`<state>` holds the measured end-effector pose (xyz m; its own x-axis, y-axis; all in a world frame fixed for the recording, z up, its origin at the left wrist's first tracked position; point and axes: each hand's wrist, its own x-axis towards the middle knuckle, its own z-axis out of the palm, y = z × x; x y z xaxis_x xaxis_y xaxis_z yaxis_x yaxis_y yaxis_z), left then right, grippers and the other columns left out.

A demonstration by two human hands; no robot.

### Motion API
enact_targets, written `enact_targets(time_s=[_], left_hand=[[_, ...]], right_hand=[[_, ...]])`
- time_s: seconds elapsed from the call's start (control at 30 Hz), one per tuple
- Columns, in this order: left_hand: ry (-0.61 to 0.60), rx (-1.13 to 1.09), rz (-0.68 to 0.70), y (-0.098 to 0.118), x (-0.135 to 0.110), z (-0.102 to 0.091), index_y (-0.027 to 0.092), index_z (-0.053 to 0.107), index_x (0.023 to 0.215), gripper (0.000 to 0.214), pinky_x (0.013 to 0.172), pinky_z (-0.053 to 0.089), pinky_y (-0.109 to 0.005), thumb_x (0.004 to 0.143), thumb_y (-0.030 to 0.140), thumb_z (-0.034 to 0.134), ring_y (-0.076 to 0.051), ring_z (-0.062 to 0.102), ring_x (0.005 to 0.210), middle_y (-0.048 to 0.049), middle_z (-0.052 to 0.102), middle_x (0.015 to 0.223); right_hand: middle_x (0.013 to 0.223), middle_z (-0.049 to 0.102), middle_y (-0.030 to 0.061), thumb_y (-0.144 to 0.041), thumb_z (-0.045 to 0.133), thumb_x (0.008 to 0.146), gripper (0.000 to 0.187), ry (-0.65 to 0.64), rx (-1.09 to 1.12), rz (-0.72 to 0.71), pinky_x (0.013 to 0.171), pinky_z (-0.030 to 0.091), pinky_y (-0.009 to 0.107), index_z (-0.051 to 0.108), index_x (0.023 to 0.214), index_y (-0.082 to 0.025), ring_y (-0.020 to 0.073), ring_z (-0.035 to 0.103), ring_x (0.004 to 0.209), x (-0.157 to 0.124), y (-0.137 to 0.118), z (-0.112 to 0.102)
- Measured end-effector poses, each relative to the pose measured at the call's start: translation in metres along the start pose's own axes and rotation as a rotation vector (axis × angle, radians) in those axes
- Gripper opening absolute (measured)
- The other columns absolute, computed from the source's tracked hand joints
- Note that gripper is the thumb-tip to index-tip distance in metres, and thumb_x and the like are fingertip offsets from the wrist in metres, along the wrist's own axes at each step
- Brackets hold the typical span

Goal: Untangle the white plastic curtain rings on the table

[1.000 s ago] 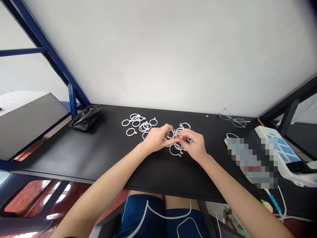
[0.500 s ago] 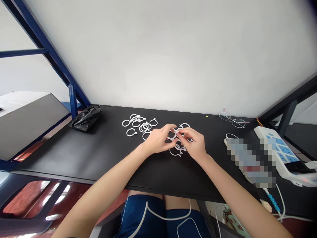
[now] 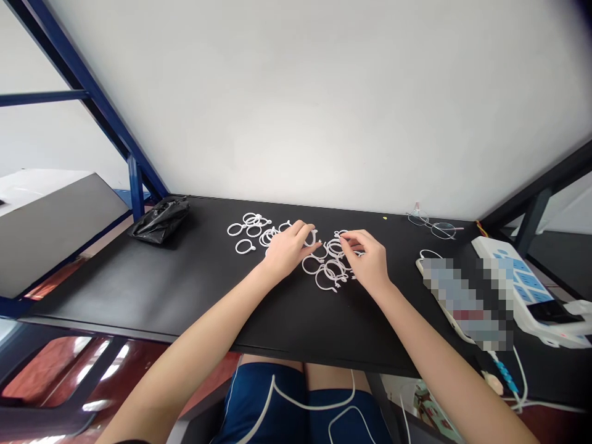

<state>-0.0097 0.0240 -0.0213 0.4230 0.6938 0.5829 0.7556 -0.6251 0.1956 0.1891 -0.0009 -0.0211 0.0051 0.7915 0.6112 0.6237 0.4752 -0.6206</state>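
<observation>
My left hand (image 3: pixel 290 248) is closed on a white plastic curtain ring (image 3: pixel 312 238), which stands tilted between thumb and fingers just over the table. Several similar rings lie to its left in a loose group (image 3: pixel 245 246), partly hidden behind the hand. Between my hands, a second pile of white rings (image 3: pixel 326 282) overlaps on the table; some of these have open gaps. My right hand (image 3: pixel 367 256) is at the right side of this pile, thumb and forefinger brought together at a white ring (image 3: pixel 341 234) that they partly cover.
The black table (image 3: pixel 194 290) meets a pale wall at the back. A crumpled black plastic bag (image 3: pixel 161 220) lies at the left. To the right are eyeglasses (image 3: pixel 430 223), a blurred phone (image 3: pixel 467 302) on a cable, and a white power strip (image 3: pixel 522 287).
My hands have come apart. The left has moved slightly left and up with the ring, and the right has shifted to the pile's right side. More of the pile between them now shows.
</observation>
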Motion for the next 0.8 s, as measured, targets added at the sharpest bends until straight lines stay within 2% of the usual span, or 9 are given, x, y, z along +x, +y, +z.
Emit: enact_targets(time_s=[0.13,0.27,0.33,0.53,0.67,0.8], left_hand=[[-0.064,0.210,-0.111,-0.009,0.004,-0.005,0.017,0.056,0.106,0.029,0.065,0.043,-0.028,0.092,0.043,0.054,-0.021,0.061,0.090,-0.0068,0.064,0.098],[-0.144,0.377,-0.236,-0.020,0.006,-0.010,0.017,0.058,0.099,0.023,0.079,0.042,-0.037,0.091,0.038,0.055,-0.027,0.056,0.092,-0.0096,0.062,0.094],[-0.157,0.410,-0.268,-0.024,0.004,-0.011,0.016,0.060,0.098,0.021,0.082,0.041,-0.040,0.090,0.035,0.055,-0.029,0.055,0.093,-0.0119,0.062,0.094],[-0.209,0.435,-0.278,-0.034,-0.003,-0.006,0.015,0.064,0.092,0.014,0.085,0.039,-0.046,0.085,0.023,0.055,-0.034,0.055,0.096,-0.0163,0.063,0.095],[-0.199,0.438,-0.267,-0.035,-0.004,-0.003,0.016,0.064,0.090,0.013,0.083,0.040,-0.046,0.083,0.022,0.055,-0.034,0.055,0.095,-0.0158,0.062,0.092],[-0.208,0.440,-0.286,-0.033,-0.004,-0.003,0.016,0.065,0.090,0.014,0.084,0.039,-0.047,0.083,0.024,0.055,-0.034,0.055,0.096,-0.0162,0.062,0.095]], right_hand=[[0.102,0.069,0.0084,-0.028,0.057,0.085,0.013,-0.109,-0.169,0.063,0.087,0.049,0.040,0.067,0.085,-0.020,0.0250,0.064,0.097,0.005,0.016,-0.002],[0.103,0.069,0.0083,-0.032,0.054,0.086,0.015,-0.291,-0.269,0.180,0.088,0.047,0.043,0.064,0.086,-0.021,0.0276,0.061,0.101,0.004,0.025,0.000],[0.098,0.069,0.0068,-0.033,0.051,0.088,0.017,-0.329,-0.269,0.181,0.086,0.047,0.042,0.063,0.087,-0.021,0.0262,0.061,0.098,0.002,0.026,0.001],[0.107,0.070,0.0084,-0.031,0.055,0.086,0.017,-0.320,-0.271,0.146,0.089,0.046,0.047,0.066,0.080,-0.021,0.0286,0.061,0.102,0.001,0.030,0.003],[0.111,0.069,0.0090,-0.033,0.056,0.087,0.017,-0.304,-0.267,0.142,0.093,0.044,0.049,0.069,0.086,-0.022,0.0306,0.059,0.111,-0.001,0.030,0.005],[0.106,0.070,0.0087,-0.036,0.057,0.087,0.020,-0.303,-0.256,0.153,0.091,0.046,0.049,0.068,0.096,-0.022,0.0302,0.060,0.109,-0.002,0.027,0.005]])
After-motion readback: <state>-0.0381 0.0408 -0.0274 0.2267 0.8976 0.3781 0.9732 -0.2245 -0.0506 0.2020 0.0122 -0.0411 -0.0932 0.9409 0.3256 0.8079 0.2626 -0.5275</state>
